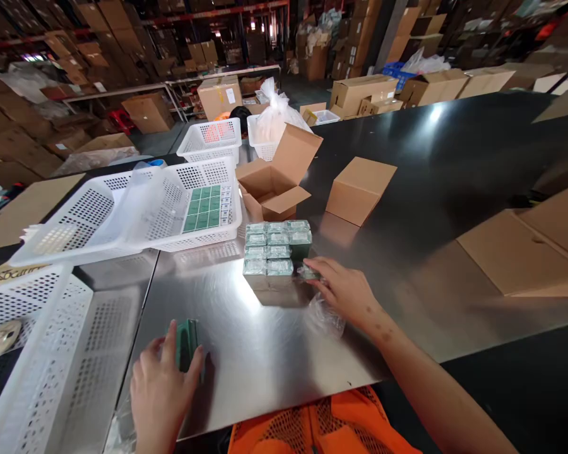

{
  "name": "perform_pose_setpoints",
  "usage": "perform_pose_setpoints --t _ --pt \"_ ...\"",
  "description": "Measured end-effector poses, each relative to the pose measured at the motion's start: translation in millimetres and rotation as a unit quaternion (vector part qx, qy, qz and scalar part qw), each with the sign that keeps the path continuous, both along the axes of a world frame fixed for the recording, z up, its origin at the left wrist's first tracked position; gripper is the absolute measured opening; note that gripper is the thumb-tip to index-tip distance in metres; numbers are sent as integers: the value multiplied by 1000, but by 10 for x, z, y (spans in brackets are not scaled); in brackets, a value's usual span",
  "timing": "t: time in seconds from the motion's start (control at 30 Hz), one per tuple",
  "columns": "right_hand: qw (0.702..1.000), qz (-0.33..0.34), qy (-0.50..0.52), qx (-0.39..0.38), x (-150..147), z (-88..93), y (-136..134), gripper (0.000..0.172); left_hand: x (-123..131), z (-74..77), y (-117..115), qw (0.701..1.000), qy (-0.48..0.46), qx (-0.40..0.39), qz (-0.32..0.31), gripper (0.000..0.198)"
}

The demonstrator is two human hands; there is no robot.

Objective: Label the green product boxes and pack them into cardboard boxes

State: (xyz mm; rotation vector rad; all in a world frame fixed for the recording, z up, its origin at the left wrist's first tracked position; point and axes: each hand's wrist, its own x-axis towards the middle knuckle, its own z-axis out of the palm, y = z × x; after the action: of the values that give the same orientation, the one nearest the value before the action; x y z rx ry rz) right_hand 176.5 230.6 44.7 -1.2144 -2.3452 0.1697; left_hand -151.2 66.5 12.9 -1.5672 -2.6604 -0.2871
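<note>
My left hand (163,384) is at the front left of the steel table, its thumb and index finger spanning a small green box (185,345). With bent fingers, my right hand (341,291) grips a small plastic-wrapped box (307,272), mostly hidden by the fingertips. Just left of it stands a block of green boxes (268,249) in clear wrap, set in rows, with a gap at its front right corner. Crumpled clear plastic (326,315) lies under my right wrist.
An open cardboard carton (277,183) stands behind the block, with another carton (360,189) to its right. White perforated baskets (203,238) line the left, one holding green and white boxes. A large carton (525,252) is at the right. A person's dark hair (241,116) shows behind the baskets.
</note>
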Motion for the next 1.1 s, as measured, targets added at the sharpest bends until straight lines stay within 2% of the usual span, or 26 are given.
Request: perform_pose_setpoints --t 0.07,0.13,0.23,0.3,0.33,0.37,0.4,0.47,0.5,0.53,0.57,0.6,0.67,0.7,0.8,0.9,1.0,1.03,1.1 --pt "998 2 63 0 57 -14 20 33 188 1 123 989 -3 117 -93 64" --pt "994 3 111 -9 83 -53 63 28 408 -11 255 965 -68 172 -185 54" --pt "984 5 175 -36 80 -128 114 21 756 -41 407 936 -187 161 -253 45" --pt "971 -14 234 -48 66 -159 94 17 985 -59 449 911 -294 134 -257 40" --pt "958 -37 278 -51 56 -166 56 14 1095 -69 454 888 -370 109 -250 38" --pt "938 -66 335 -54 43 -169 -3 12 1202 -81 450 851 -463 72 -237 38" --pt "909 -97 401 -58 25 -171 -85 14 1303 -92 442 795 -564 24 -221 41" --pt "840 -143 516 -89 -18 -181 -308 22 1473 -111 430 644 -745 -35 -170 53" --pt "812 -149 551 -121 -41 -192 -439 25 1532 -113 433 571 -810 -21 -135 59" --pt "796 -145 565 -160 -60 -207 -573 30 1570 -106 444 514 -852 24 -98 63" --pt "792 -133 559 -204 -75 -227 -702 38 1582 -89 462 478 -872 85 -65 62" --pt "798 -115 537 -247 -85 -252 -818 49 1572 -62 485 460 -875 148 -35 59" --pt "831 -52 452 -319 -103 -312 -994 65 1502 16 528 458 -856 240 -1 48" --pt "849 -14 404 -340 -120 -348 -1053 66 1461 59 540 464 -844 268 3 46" --pt "873 66 334 -349 -249 -467 -1172 50 1414 164 506 473 -824 312 19 57" --pt "849 47 410 -329 -460 -559 -1270 43 1505 196 390 489 -837 241 39 57" --pt "820 56 474 -316 -606 -572 -1303 55 1554 210 284 509 -843 170 36 52" --pt "823 68 472 -310 -625 -562 -1291 58 1533 225 265 507 -845 166 27 54" --pt "851 91 435 -280 -629 -548 -1248 57 1442 275 252 494 -849 189 -4 60"
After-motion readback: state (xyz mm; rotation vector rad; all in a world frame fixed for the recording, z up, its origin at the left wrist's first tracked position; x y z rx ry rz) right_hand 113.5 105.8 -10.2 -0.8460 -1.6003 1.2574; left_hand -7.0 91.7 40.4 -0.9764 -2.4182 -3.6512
